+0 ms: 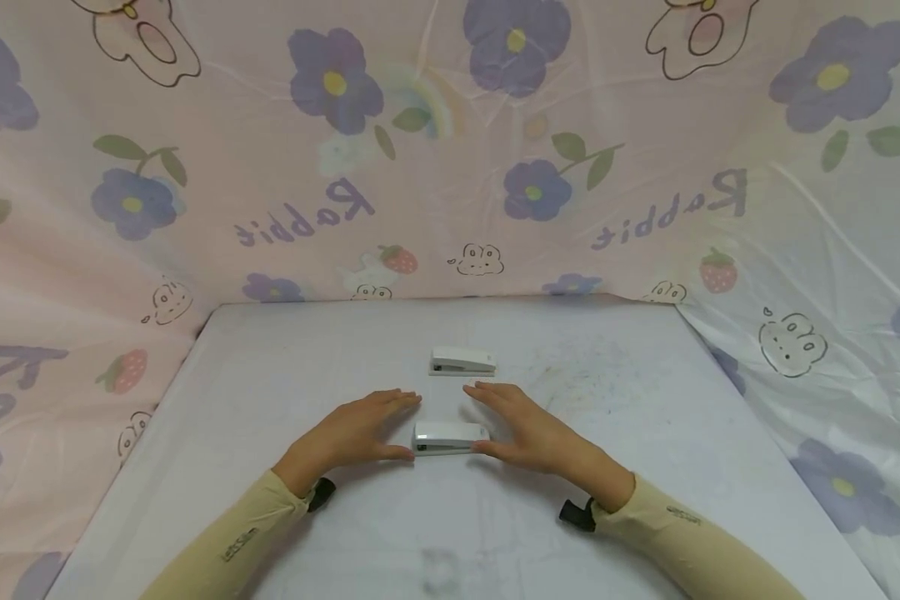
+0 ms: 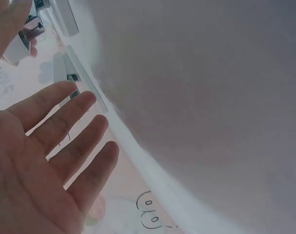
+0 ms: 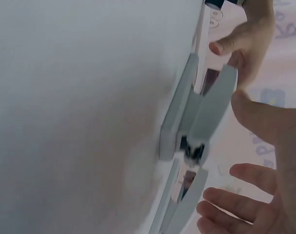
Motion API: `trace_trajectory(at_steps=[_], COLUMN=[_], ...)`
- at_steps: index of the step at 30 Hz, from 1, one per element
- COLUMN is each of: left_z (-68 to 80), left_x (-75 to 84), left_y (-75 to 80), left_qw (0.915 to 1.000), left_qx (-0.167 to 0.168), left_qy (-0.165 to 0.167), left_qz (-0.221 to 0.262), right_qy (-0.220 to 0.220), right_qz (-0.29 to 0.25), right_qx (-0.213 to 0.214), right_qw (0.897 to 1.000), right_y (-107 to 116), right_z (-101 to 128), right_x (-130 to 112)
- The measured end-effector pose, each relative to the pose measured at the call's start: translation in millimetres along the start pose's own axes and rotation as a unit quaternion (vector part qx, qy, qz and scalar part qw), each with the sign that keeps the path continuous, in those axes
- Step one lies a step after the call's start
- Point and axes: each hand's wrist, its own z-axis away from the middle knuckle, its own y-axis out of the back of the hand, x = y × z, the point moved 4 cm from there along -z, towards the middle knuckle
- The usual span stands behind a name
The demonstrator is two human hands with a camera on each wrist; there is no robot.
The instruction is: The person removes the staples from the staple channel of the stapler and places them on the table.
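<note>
Two white staplers lie on the table, one behind the other. The nearer stapler (image 1: pixel 444 433) sits between the two hands, and the farther stapler (image 1: pixel 462 358) lies just beyond the fingertips. My left hand (image 1: pixel 356 429) is at the nearer stapler's left end, fingers extended and thumb apart from them. On the other side my right hand (image 1: pixel 528 429) has its fingers spread, with the thumb tip overlapping the stapler's right end in the head view. The right wrist view shows the nearer stapler (image 3: pixel 213 107) large beside the right thumb. Neither hand grips anything.
Both staplers stand on a white table (image 1: pixel 570 533), which has faint smudges at the back right. A patterned curtain (image 1: pixel 435 167) with flowers and rabbits hangs behind and along both sides. Dark wrist straps (image 1: pixel 577 515) show under the sleeves.
</note>
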Motion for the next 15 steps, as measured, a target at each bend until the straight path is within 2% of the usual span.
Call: trace_trajectory(at_steps=[6, 15], left_z=[-4.1, -9.1], left_x=[6.6, 9.2], left_y=[-0.7, -4.6], left_qw=[0.9998, 1.0], left_qx=[-0.01, -0.008], left_qy=[0.005, 0.002], left_qz=[0.018, 0.005], right_qy=[0.032, 0.063], right_qz=[-0.01, 0.003], right_qx=[0.003, 0.0], right_qw=[0.999, 0.998], right_y=[-9, -18], right_z=[-7, -16], right_x=[-8, -18])
